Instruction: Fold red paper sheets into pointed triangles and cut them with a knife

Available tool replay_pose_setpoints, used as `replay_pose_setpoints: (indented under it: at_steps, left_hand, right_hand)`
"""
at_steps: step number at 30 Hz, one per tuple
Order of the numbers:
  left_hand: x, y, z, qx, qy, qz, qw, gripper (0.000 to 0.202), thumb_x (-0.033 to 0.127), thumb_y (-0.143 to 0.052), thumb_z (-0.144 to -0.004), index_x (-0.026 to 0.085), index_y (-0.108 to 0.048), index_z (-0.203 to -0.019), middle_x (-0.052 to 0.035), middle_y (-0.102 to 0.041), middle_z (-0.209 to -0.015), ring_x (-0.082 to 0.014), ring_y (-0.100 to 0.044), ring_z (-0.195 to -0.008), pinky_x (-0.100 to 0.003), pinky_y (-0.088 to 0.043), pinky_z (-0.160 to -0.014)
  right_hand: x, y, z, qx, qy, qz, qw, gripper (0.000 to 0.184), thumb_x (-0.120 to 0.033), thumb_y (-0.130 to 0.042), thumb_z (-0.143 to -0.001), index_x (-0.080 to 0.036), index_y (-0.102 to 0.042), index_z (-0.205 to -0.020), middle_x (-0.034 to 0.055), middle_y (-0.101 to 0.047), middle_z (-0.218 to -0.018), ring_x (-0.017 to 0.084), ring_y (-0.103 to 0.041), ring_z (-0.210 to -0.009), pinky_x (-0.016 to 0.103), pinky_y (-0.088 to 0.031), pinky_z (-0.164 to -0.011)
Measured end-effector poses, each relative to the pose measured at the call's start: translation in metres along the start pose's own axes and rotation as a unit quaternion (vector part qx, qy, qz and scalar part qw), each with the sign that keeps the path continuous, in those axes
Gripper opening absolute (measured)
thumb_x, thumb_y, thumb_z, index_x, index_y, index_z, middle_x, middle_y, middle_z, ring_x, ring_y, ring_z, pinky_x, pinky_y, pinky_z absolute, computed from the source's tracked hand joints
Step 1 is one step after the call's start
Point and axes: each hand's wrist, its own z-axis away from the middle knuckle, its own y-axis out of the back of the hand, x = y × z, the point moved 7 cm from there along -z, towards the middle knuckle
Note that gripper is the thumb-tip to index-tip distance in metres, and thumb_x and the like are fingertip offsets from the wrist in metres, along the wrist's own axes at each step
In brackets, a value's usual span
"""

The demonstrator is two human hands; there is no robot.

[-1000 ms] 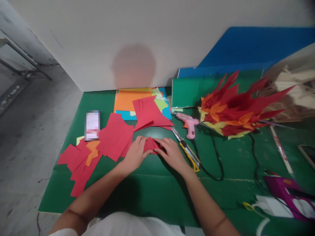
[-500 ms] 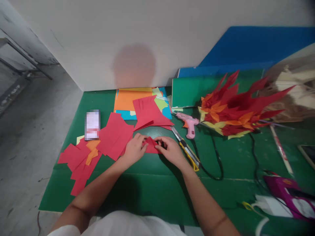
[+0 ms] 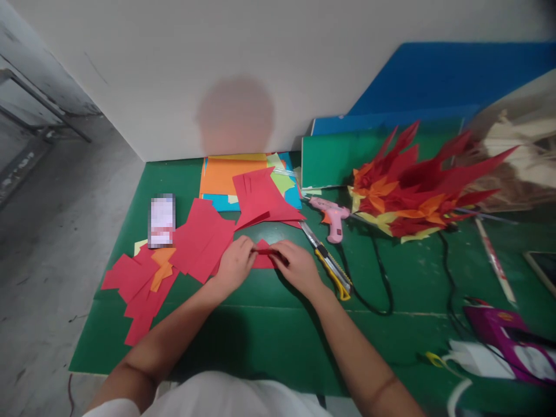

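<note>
Between my two hands is a small piece of red paper point(image 3: 264, 262), pinched along a raised fold near its middle. My left hand point(image 3: 237, 262) is closed on the left end of that fold, thumb and fingertips together. At the other end my right hand point(image 3: 299, 263) grips the paper the same way, fingers curled. Cut red sheets point(image 3: 202, 238) lie just left of my left hand. Beyond the hands rests a larger red paper point(image 3: 258, 197) with slits. A yellow utility knife point(image 3: 329, 263) lies right of my right hand.
A pink glue gun point(image 3: 332, 217) with a black cord sits at right, near a red-orange paper flame piece point(image 3: 412, 197). A phone point(image 3: 162, 220) and orange scraps point(image 3: 163, 269) lie left. Coloured sheets point(image 3: 232, 176) are stacked by the wall. A purple box point(image 3: 499, 336) stands at lower right.
The red paper's raised peak has become a flatter, narrow fold. My fingers have drawn in along it, the right hand shifting slightly left.
</note>
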Motion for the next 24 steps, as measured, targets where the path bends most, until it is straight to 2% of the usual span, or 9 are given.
replay_pose_setpoints:
  at_steps: [8,11,15,21,24]
  left_hand:
    - [0.005,0.001,0.001,-0.008,-0.019,-0.042,0.999,0.013,0.012,-0.043,-0.093,0.017,-0.052,-0.085,-0.0033,-0.058,-0.083,-0.0166,-0.056,-0.076,-0.03,-0.049,-0.071]
    - [0.009,-0.003,0.004,-0.032,-0.043,-0.077,0.996,0.017,0.01,-0.041,-0.094,0.016,-0.053,-0.083,-0.0047,-0.058,-0.086,-0.0178,-0.055,-0.081,-0.03,-0.049,-0.075]
    - [0.011,-0.009,0.009,-0.065,-0.046,-0.121,0.989,0.017,0.012,-0.043,-0.094,0.017,-0.056,-0.086,-0.0053,-0.059,-0.091,-0.019,-0.053,-0.083,-0.03,-0.047,-0.072]
    - [0.011,-0.01,0.013,-0.078,-0.068,-0.11,0.989,0.019,0.015,-0.042,-0.096,0.016,-0.059,-0.087,-0.0062,-0.061,-0.094,-0.0187,-0.053,-0.086,-0.03,-0.048,-0.074]
    - [0.011,-0.008,0.014,-0.074,-0.079,-0.108,0.988,0.021,0.015,-0.041,-0.096,0.016,-0.06,-0.087,-0.0067,-0.061,-0.096,-0.0187,-0.054,-0.086,-0.031,-0.049,-0.075]
  right_hand:
    - [0.0,0.002,0.001,0.0,0.039,0.042,0.998,0.018,-0.018,-0.046,-0.093,-0.021,-0.064,-0.091,0.006,-0.068,-0.087,0.018,-0.063,-0.08,0.028,-0.048,-0.068]
    - [0.0,0.001,0.004,-0.004,0.043,0.06,0.997,0.02,-0.015,-0.046,-0.092,-0.021,-0.064,-0.093,0.006,-0.068,-0.092,0.018,-0.063,-0.08,0.027,-0.047,-0.067]
    - [0.003,0.0,0.007,0.005,0.04,0.08,0.996,0.02,-0.013,-0.048,-0.09,-0.021,-0.065,-0.087,0.005,-0.066,-0.088,0.016,-0.061,-0.076,0.026,-0.044,-0.064]
    - [-0.002,0.001,0.007,0.006,0.063,0.094,0.994,0.021,-0.014,-0.047,-0.09,-0.021,-0.065,-0.082,0.0047,-0.068,-0.09,0.017,-0.06,-0.083,0.027,-0.044,-0.071]
    - [-0.007,0.001,0.007,-0.005,0.079,0.119,0.99,0.022,-0.012,-0.045,-0.091,-0.021,-0.065,-0.087,0.0046,-0.069,-0.092,0.017,-0.06,-0.084,0.027,-0.043,-0.072]
